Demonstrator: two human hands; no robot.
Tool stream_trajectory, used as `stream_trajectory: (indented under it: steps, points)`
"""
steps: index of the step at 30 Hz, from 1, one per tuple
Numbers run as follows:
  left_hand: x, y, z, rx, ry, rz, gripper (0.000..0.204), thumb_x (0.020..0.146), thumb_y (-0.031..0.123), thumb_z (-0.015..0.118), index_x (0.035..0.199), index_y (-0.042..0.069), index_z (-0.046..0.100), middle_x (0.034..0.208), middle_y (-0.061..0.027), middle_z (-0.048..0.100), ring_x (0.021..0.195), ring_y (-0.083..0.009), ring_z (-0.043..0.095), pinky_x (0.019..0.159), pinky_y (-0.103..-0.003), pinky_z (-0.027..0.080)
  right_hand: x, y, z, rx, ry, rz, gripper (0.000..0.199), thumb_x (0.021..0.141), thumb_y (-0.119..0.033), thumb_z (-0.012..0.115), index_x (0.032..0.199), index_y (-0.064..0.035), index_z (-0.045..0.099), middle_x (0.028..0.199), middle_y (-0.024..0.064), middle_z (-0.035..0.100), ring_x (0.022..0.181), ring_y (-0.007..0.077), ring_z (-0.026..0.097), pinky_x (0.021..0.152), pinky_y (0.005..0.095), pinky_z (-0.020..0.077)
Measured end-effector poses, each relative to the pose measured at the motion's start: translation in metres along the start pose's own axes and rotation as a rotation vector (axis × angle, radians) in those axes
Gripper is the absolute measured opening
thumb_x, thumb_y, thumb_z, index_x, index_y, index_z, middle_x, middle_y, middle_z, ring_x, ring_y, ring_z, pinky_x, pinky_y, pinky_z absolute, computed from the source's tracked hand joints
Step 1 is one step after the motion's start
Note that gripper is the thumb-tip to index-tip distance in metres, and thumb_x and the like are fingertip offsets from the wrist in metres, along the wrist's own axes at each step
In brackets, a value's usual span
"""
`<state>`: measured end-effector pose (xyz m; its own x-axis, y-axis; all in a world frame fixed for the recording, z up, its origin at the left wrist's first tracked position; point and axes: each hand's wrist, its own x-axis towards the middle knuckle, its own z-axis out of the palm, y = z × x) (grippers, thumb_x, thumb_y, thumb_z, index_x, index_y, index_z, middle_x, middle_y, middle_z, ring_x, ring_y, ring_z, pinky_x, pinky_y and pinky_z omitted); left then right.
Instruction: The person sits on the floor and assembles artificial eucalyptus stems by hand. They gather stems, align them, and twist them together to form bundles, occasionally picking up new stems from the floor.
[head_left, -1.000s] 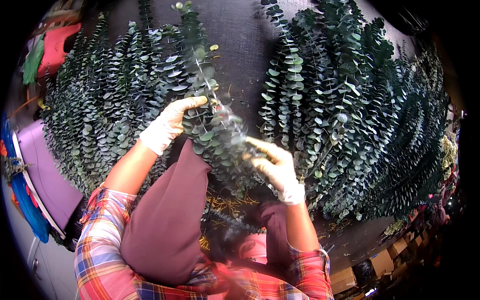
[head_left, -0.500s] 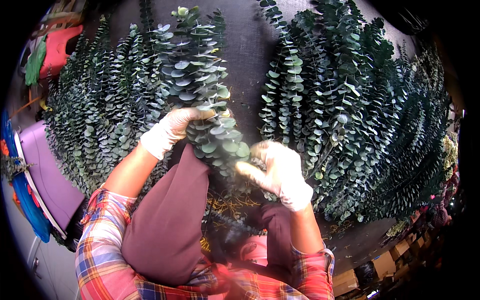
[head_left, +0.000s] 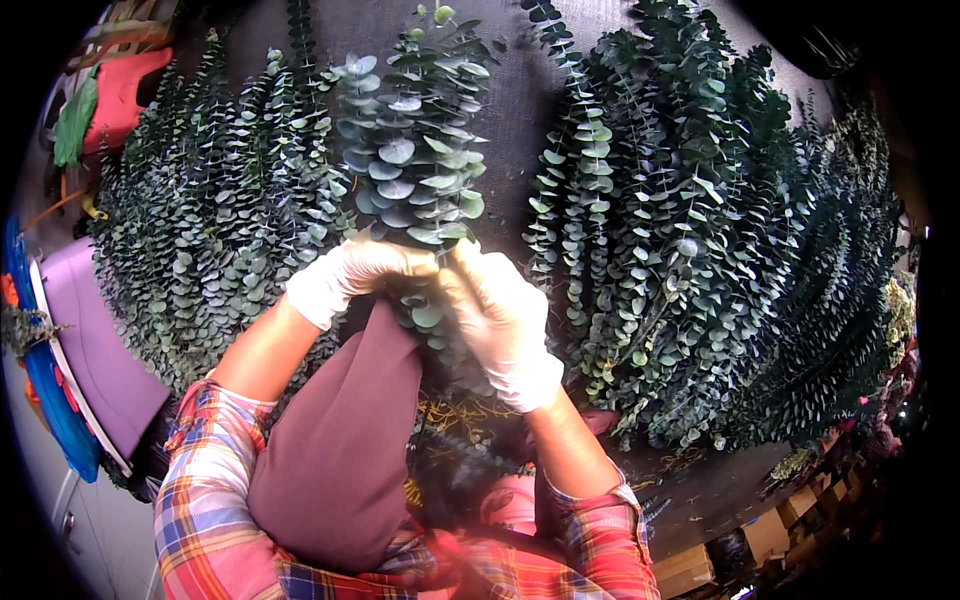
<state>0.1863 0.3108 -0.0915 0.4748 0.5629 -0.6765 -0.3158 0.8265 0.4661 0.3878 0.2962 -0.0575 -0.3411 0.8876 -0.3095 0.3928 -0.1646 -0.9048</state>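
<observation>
Left hand point(head_left: 358, 268) is holding leafy stems point(head_left: 432, 160), grip closed; right hand point(head_left: 505, 318) is meeting it, grip unclear; dark surface point(head_left: 512, 120) is edging the right pile point(head_left: 665, 215).

Ahead of you, your left hand point(head_left: 370, 268) and right hand point(head_left: 500, 315) meet at the stem bunch point(head_left: 425, 150), between the left heap point(head_left: 220, 190) and the right heap point(head_left: 680, 200), both spread on the surface point(head_left: 512, 110). A bin point(head_left: 115, 345) sits left of the left heap; boxes point(head_left: 765, 536) lie at your near right, past the surface's edge.
</observation>
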Motion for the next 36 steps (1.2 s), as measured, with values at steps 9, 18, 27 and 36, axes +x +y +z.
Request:
stream_trajectory:
  steps: [9, 18, 27, 36]
  points:
    - [0.001, -0.007, 0.006, -0.062, -0.061, 0.130, 0.064, 0.075, 0.007, 0.080, 0.134, 0.002, 0.053, 0.122, -0.0084, 0.061, 0.107, -0.0172, 0.060, 0.093, -0.034, 0.052, 0.003, -0.008, 0.000, -0.110, -0.129, -0.120, 0.038, 0.090, -0.015, 0.067, 0.126, -0.0063, 0.059, 0.097, 0.0117, 0.068, 0.079, 0.0248, 0.069, 0.068, 0.0341, 0.0551]
    - [0.012, -0.015, 0.004, 0.255, -0.196, 0.202, 0.040, 0.085, 0.003, 0.066, 0.124, 0.000, 0.060, 0.111, -0.0049, 0.066, 0.099, -0.0147, 0.060, 0.087, -0.031, 0.051, 0.098, -0.079, -0.124, -0.478, 0.133, -0.797, 0.034, 0.087, 0.008, 0.061, 0.117, -0.0046, 0.069, 0.115, 0.0097, 0.071, 0.108, 0.0232, 0.065, 0.094, 0.0318, 0.0519]
    - [0.010, -0.019, 0.003, 0.296, -0.180, 0.129, 0.054, 0.081, -0.003, 0.067, 0.133, 0.002, 0.054, 0.107, -0.0042, 0.068, 0.097, -0.0110, 0.061, 0.088, -0.029, 0.052, 0.152, -0.126, -0.140, -0.806, -0.309, -1.090, 0.035, 0.072, 0.002, 0.066, 0.105, -0.0073, 0.063, 0.123, 0.0150, 0.063, 0.106, 0.0296, 0.062, 0.092, 0.0428, 0.0496]
    - [0.005, -0.008, 0.008, 0.398, -0.172, 0.146, 0.058, 0.080, -0.001, 0.070, 0.136, 0.002, 0.053, 0.113, -0.0062, 0.068, 0.100, -0.0115, 0.062, 0.092, -0.029, 0.051, 0.149, -0.114, -0.147, -1.083, -0.234, -1.147, 0.013, 0.081, -0.011, 0.071, 0.093, -0.0091, 0.068, 0.114, 0.0011, 0.069, 0.097, 0.0262, 0.065, 0.091, 0.0387, 0.0502]
